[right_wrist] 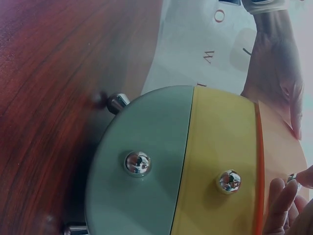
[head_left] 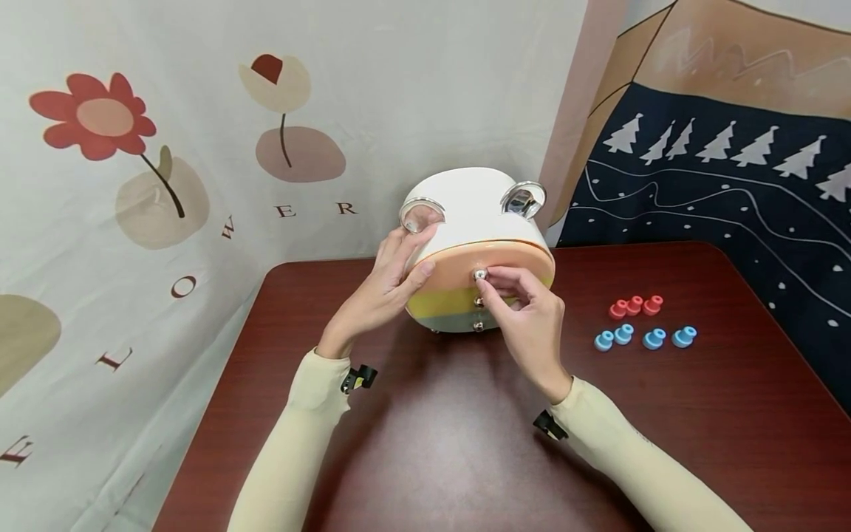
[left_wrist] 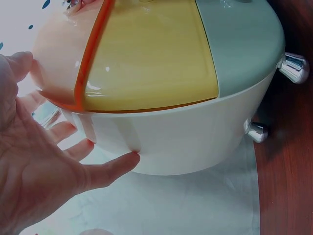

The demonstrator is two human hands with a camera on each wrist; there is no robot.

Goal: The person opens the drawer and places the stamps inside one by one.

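A white rounded drawer box (head_left: 472, 193) stands on the table, with a peach drawer (head_left: 445, 270) on top, a yellow drawer (left_wrist: 151, 58) in the middle and a green drawer (right_wrist: 139, 125) at the bottom. Each front has a round silver knob. Between thumb and fingers, my right hand (head_left: 535, 325) pinches the peach drawer's knob (head_left: 480, 274). An orange edge shows along the peach front. My left hand (head_left: 385, 284) rests against the box's left side, fingers spread and fairly straight, its thumb at the peach front's edge.
Two silver-rimmed round ears (head_left: 524, 199) top the box, and short silver feet (left_wrist: 294, 67) hold it up. Right of it on the brown table (head_left: 425, 458) lie several red pegs (head_left: 634, 305) and several blue pegs (head_left: 654, 339). Printed cloth (head_left: 425, 89) hangs behind.
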